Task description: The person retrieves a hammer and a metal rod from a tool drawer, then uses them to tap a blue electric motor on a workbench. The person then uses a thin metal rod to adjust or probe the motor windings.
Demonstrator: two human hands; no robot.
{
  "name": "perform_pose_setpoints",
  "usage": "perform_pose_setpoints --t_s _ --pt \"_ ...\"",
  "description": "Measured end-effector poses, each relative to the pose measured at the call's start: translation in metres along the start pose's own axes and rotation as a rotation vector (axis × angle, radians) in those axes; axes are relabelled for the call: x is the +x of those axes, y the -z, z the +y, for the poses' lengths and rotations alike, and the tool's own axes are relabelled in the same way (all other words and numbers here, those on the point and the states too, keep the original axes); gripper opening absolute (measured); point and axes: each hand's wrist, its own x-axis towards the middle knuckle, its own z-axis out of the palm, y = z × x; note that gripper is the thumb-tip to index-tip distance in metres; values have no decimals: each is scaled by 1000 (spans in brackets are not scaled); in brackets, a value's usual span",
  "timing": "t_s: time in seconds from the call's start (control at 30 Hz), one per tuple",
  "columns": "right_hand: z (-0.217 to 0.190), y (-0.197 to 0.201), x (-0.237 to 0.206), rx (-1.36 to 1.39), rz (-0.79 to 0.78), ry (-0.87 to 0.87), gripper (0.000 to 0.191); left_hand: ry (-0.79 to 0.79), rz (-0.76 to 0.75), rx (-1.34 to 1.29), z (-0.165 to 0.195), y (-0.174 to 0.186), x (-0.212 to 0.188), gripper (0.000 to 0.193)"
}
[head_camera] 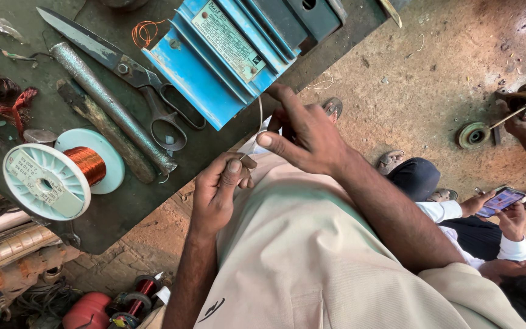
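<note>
Head view, looking down over a dark green workbench (123,207). Both hands work a thin pale wire (259,122) at the near edge of the bench, just below the blue ribbed metal housing (214,67). Left hand (217,192) is closed in a pinch, thumb against forefinger, on the wire's lower end. Right hand (305,137) is half curled, thumb out — its fingertips seem to meet the wire higher up, though the grip itself is hidden behind the knuckles.

Wire judged light, springy, easily kinked; best held close to the working point, pinched, not pulled hard.

Left on the bench: spool of copper winding wire (62,170), steel rod (111,106), large scissors (129,70).

Hard to make out — where the wire ends inside the housing, and the housing's far part, cut off at the frame. To the right, another person's hands hold a phone (501,200).
</note>
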Motion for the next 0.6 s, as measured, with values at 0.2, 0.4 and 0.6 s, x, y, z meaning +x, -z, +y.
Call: perform_pose_setpoints --t_s 0.2,0.4,0.6 --pt "0 -6 8 -215 -50 -19 75 11 24 -18 -2 -1 -1 36" --pt "0 3 4 -140 8 -24 79 11 36 -35 2 -5 -2 35" --pt "1 -7 6 -159 -28 -6 79 35 65 -47 7 -10 -1 34"
